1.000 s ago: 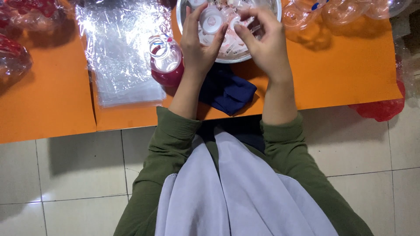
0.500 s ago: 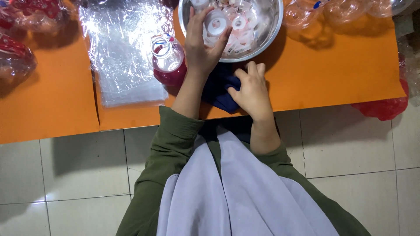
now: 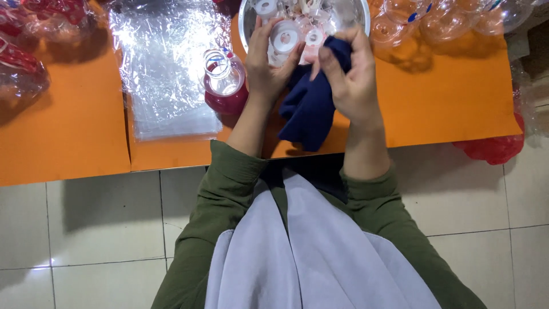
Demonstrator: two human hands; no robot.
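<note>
Left hand [image 3: 269, 63] gripping white ring [image 3: 284, 38], right hand [image 3: 349, 77] bunching navy cloth [image 3: 309, 109]

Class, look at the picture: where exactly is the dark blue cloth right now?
In the head view, the dark blue cloth hangs from the right hand, centre of the orange table, just below the metal bowl.

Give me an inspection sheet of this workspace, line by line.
Surface: orange table, edge toward the person.
Job's things: white round cap in left hand; dark blue cloth in right hand; metal bowl of clear and white parts.
Clutter: clear plastic sheet, bottle of red liquid, clear plastic pieces, red bag.
Cables: nothing seen.
Surroundings: white tiled floor.
</note>
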